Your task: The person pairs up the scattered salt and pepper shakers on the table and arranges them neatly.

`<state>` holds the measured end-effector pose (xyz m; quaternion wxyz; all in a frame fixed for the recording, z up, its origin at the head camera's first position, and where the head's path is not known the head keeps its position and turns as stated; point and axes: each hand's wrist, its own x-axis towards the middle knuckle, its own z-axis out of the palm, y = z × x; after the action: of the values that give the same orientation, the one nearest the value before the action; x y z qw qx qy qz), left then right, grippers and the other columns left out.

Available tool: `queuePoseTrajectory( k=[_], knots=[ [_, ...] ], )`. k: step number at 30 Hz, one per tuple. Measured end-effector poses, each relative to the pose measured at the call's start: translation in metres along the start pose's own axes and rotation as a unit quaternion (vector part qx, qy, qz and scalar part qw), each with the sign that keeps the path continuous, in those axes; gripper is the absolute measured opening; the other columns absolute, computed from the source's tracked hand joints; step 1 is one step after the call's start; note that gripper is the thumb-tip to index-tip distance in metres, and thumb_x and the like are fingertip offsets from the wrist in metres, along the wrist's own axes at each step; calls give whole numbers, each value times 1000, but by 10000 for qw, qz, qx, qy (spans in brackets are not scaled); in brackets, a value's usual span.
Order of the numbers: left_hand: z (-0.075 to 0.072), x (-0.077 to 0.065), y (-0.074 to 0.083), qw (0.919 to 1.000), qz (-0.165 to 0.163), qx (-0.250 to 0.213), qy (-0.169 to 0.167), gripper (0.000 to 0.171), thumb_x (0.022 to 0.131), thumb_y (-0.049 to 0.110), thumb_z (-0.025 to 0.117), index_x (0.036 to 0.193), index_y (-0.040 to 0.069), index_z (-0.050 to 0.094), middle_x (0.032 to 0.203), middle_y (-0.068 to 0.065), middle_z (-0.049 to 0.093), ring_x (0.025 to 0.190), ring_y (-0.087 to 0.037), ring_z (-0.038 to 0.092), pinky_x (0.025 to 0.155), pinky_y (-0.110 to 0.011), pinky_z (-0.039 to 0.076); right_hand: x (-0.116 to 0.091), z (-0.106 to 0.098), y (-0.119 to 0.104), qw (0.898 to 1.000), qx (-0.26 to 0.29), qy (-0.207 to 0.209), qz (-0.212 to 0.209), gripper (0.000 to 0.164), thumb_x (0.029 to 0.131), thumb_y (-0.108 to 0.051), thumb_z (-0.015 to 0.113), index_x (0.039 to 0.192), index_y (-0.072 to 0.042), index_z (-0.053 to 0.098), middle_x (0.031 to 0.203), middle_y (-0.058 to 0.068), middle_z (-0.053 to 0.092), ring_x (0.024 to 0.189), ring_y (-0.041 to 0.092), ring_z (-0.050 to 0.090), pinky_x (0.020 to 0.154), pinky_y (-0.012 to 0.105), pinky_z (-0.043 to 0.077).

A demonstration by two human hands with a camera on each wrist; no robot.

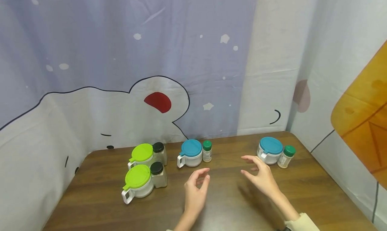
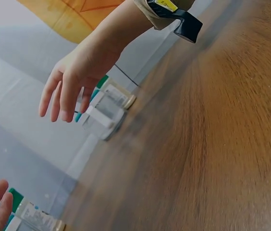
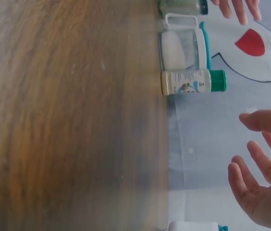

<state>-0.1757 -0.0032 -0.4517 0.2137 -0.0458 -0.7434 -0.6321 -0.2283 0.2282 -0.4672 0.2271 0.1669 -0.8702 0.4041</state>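
My left hand (image 1: 195, 192) hovers over the table with loosely bent fingers and nothing in them. Just beyond it stand a blue-lidded seasoning jar (image 1: 191, 153) with a white handle and a small green-capped shaker bottle (image 1: 207, 151). On the right, my right hand (image 1: 262, 179) is raised, thumb and fingers spread apart and holding nothing. Its fingertips are near a second blue-lidded jar (image 1: 270, 150), beside which sits another green-capped shaker (image 1: 286, 156). The right wrist view shows the label of the middle shaker (image 3: 190, 82) and the spread fingers of the right hand (image 3: 265, 178).
Two green-lidded seasoning jars (image 1: 137, 179) stand one behind the other on the left of the wooden table (image 1: 223, 204). Each has a black-capped glass shaker (image 1: 158, 175) next to it. A printed curtain (image 1: 211, 73) hangs behind the table's back edge and along the right side.
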Motion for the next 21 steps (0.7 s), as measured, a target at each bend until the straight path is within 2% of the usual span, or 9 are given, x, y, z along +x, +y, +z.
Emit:
queuePoseTrajectory(
  k=[4,8,12,15,21],
  knots=[
    [3,-1,11,10000,23,-52,-64,19,85,-6,63,103,-1,68,102,-14,71,93,-29,66,76,-24,57,-1,-3,4,9999,-87,94,34,50,71,3,80,116,-8,63,115,8,67,100,26,61,75,36,58],
    [8,-2,14,9999,102,-109,-83,19,85,-6,63,103,-1,68,102,-14,71,93,-32,66,75,-24,57,-2,-7,8,9997,-186,177,2,50,70,2,80,116,-7,63,114,7,67,101,21,60,75,37,58],
    [16,-2,16,9998,119,-151,-94,19,84,-7,63,102,-1,68,101,-13,71,93,-33,66,75,-26,57,-4,-13,13,9992,-266,293,-13,50,69,3,81,115,-7,64,112,7,68,99,17,59,75,33,57],
    [24,-1,10,9997,66,-173,-142,19,84,-7,63,102,-1,68,101,-13,71,93,-33,66,75,-29,58,-5,-18,17,9988,-316,372,5,50,69,3,81,115,-7,64,111,7,68,98,16,59,74,29,55],
    [40,1,-19,9994,139,-234,-217,21,86,-2,64,106,4,68,105,-11,71,94,-31,66,75,-27,58,-6,-29,23,9985,-334,428,97,48,70,2,81,115,-5,64,112,8,67,100,-1,54,77,20,53]
  ],
)
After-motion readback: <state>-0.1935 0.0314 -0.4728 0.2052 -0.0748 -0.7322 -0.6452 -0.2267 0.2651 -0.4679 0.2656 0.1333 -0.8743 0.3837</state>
